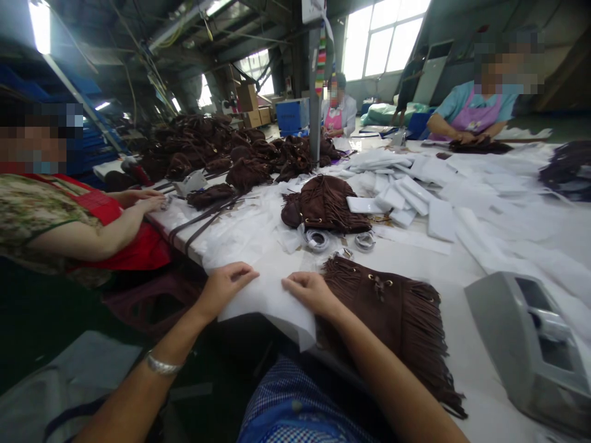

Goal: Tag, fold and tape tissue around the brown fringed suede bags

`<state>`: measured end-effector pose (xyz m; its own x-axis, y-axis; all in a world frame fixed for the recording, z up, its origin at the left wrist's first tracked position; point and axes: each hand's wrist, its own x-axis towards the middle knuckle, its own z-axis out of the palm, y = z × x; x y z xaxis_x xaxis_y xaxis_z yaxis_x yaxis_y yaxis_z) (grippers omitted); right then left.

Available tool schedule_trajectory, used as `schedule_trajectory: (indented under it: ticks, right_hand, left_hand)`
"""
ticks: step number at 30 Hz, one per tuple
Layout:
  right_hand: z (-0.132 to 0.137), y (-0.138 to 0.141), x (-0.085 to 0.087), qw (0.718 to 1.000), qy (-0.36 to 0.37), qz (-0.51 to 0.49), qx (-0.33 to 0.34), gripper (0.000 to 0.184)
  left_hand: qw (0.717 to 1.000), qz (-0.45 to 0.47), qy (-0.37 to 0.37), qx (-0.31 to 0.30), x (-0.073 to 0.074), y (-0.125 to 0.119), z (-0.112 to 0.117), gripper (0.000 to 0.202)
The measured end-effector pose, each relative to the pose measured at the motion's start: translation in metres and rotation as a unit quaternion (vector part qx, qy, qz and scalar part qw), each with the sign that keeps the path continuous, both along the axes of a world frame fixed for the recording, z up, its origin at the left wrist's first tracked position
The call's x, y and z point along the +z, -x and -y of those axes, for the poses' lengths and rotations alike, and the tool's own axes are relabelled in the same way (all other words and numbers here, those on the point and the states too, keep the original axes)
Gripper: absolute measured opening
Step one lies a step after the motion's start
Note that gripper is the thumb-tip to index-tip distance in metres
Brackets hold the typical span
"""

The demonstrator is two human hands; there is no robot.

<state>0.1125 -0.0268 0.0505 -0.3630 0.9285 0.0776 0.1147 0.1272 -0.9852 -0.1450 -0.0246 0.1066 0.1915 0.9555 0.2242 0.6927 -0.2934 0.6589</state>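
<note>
A thin white packing sheet (pixel 272 303) is stretched between my hands at the table's front edge, its near part hanging over the edge. My left hand (pixel 229 284) pinches it on the left, thumb against fingers. On the right, my right hand (pixel 308 289) pinches the sheet in the same way. Just right of that hand lies a dark brown fringed bag (pixel 383 301), flat on the table with its drawstring and gold eyelets showing. My right forearm covers part of it. Whether the sheet is paper or thin foam, I cannot tell.
A second fringed bag (pixel 327 203) and coiled grey straps (pixel 316 240) lie ahead. White wrapped slabs (pixel 410 200) pile up behind. A grey tape dispenser (pixel 526 344) stands at right. A metal post (pixel 315 98) rises mid-table. Co-workers sit left, right and beyond, near heaped brown bags (pixel 198 144).
</note>
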Motion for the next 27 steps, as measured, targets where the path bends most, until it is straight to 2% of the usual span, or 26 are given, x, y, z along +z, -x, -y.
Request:
schedule_trajectory:
  ticks: [3,4,5,6,8,10,11,12,14,17,19,21,22,24,27]
  right_hand:
    - [-0.006,-0.002,-0.006,0.994,-0.002,-0.032,-0.105,0.042]
    - [-0.007,-0.003,-0.007,0.992,-0.013,-0.033,-0.125,0.042]
    - [-0.007,-0.003,-0.007,0.991,-0.026,-0.026,-0.127,0.041]
    - [-0.006,-0.003,-0.006,0.993,-0.040,-0.016,-0.111,0.041]
    - [-0.003,-0.002,-0.003,0.997,-0.056,0.001,-0.047,0.040]
    - [0.000,-0.002,0.000,0.999,-0.049,0.001,0.010,0.042]
    - [0.002,-0.003,0.002,0.999,-0.034,-0.005,0.029,0.045]
    - [0.002,-0.004,0.003,0.999,-0.015,-0.012,0.041,0.048]
    - [0.002,-0.008,0.005,0.997,0.026,-0.034,0.057,0.054]
    - [0.000,-0.011,0.005,0.992,0.064,-0.071,0.080,0.052]
    - [-0.001,-0.010,0.004,0.992,0.063,-0.070,0.084,0.048]
    - [-0.001,-0.009,0.002,0.995,0.042,-0.042,0.074,0.043]
    - [0.000,-0.008,0.002,0.997,0.024,-0.026,0.069,0.041]
    - [0.001,-0.008,0.001,0.998,-0.023,0.000,0.065,0.037]
    - [0.002,-0.009,0.001,0.995,-0.084,0.019,0.057,0.035]
  left_hand:
    - [0.987,0.043,-0.038,0.152,-0.007,0.028,-0.006,0.040]
    - [0.982,0.041,-0.033,0.180,-0.007,0.033,-0.008,0.042]
    - [0.983,0.035,-0.018,0.179,-0.006,0.033,-0.008,0.045]
    - [0.988,0.028,0.007,0.149,-0.005,0.028,-0.008,0.046]
    - [0.996,0.031,0.078,0.019,-0.001,0.007,-0.006,0.048]
    - [0.980,0.043,0.168,-0.094,0.000,-0.021,-0.005,0.057]
    - [0.972,0.041,0.197,-0.121,0.000,-0.032,-0.005,0.058]
    - [0.967,0.042,0.214,-0.131,0.000,-0.039,-0.007,0.057]
    - [0.970,0.048,0.207,-0.115,-0.003,-0.038,-0.012,0.045]
    - [0.984,0.030,0.161,-0.067,-0.004,-0.015,-0.019,0.036]
    - [0.994,-0.032,0.102,-0.023,-0.001,-0.005,-0.017,0.040]
    - [0.995,-0.093,0.024,0.008,0.004,-0.008,-0.012,0.052]
    - [0.994,-0.110,-0.004,0.001,0.007,-0.015,-0.009,0.055]
    - [0.990,-0.124,-0.015,-0.066,0.011,-0.033,-0.004,0.050]
    - [0.975,-0.131,0.039,-0.177,0.014,-0.055,-0.005,0.032]
